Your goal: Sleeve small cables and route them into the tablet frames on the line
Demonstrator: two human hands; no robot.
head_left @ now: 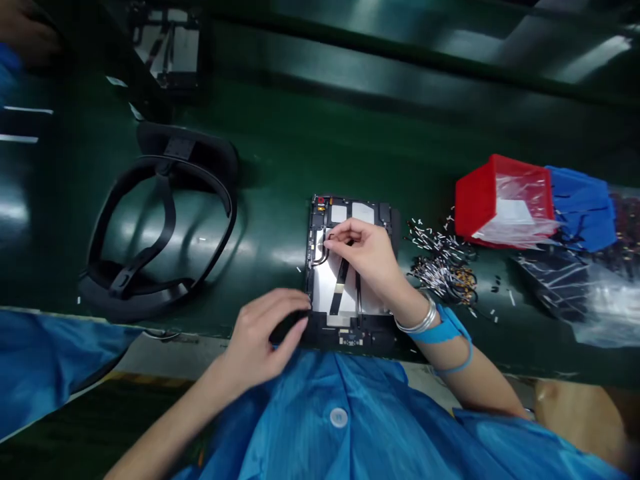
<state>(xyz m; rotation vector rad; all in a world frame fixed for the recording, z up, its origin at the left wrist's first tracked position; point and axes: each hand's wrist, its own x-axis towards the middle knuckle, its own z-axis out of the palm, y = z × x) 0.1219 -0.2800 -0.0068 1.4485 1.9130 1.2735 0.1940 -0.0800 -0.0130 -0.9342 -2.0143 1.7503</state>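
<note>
In front of me lies an opened tablet-like device (325,287), with silver battery plates, black ribbon cables and small circuit boards showing. My right hand (367,253) is over its upper half, thumb and forefinger pinched on a thin black cable (324,253) near the left edge. A blue wrist strap and silver bangles circle that wrist. My left hand (270,330) is at the device's lower left corner, its thumb and fingers closed round a black piece (289,327). Whether that piece belongs to the device I cannot tell.
Left on the green bench (280,147) rests a black head-strap frame (170,220). Piles of short cables (443,267) lie right of the device, beside a red bin (475,200), a blue bin (585,207) and plastic bags (590,300). Another opened device (173,50) and a person's hand (27,33) are far left.
</note>
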